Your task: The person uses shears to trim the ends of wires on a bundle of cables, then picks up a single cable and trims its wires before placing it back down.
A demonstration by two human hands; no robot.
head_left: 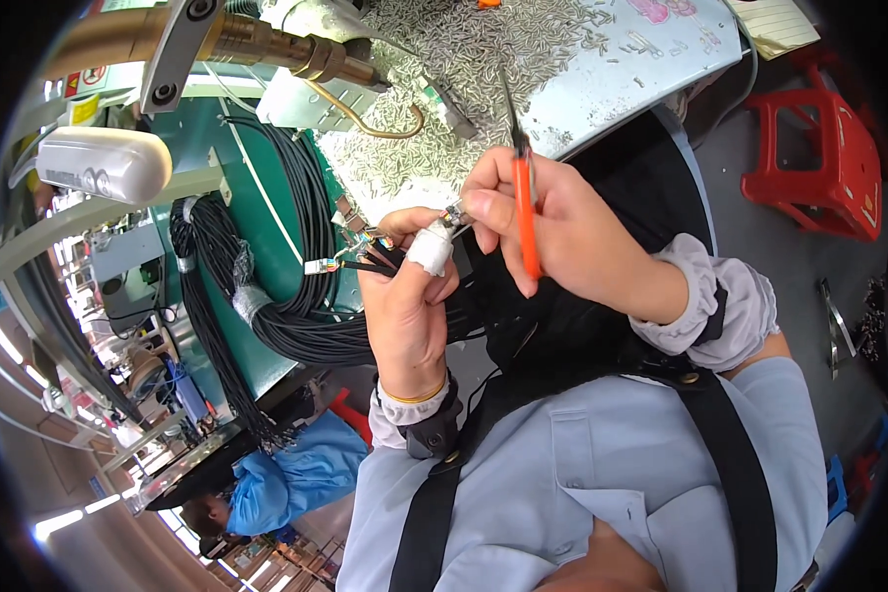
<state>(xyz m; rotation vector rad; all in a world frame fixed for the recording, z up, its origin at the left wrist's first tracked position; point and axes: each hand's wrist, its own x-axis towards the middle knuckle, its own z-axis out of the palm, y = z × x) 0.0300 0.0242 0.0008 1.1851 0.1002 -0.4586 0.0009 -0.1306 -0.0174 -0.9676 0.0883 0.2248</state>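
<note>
My left hand is closed around several black cables, whose stripped ends show thin coloured wires. White tape wraps its thumb. One cable carries a small clear-and-white connector. My right hand keeps a slim orange-handled tool tucked in its fingers, its thin dark tip pointing away from me over the bench; its exact kind is unclear. The right thumb and forefinger pinch at a small wire end by the taped thumb. Fingers partly hide that end.
Countless small silvery pieces cover the pale worktop. A brass-coloured machine arm reaches over from the upper left. Bundled black cables lie on a green surface. A red stool stands right; a person in blue is lower left.
</note>
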